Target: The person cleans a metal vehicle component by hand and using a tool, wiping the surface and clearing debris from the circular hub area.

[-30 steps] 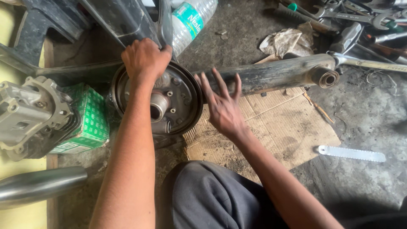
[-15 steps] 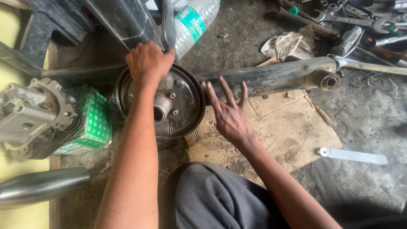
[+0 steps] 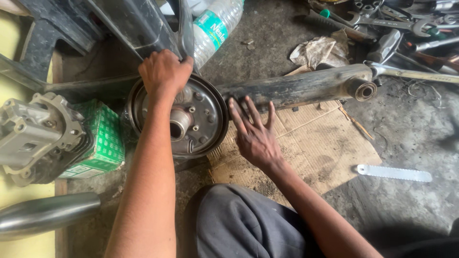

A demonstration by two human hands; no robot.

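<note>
Left hand [image 3: 165,71] grips the top rim of the brake drum hub [image 3: 191,122] on the workshop floor; right hand [image 3: 256,136], fingers spread flat, braces the swingarm [image 3: 306,86] over cardboard [image 3: 315,148]. Steady pressure keeps it from rocking.

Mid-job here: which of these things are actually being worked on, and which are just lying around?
In hand:
left hand on round metal hub
right hand against dirty metal arm

Lying about:
water bottle
green box
spanners
crumpled rag
flat metal strip
</note>
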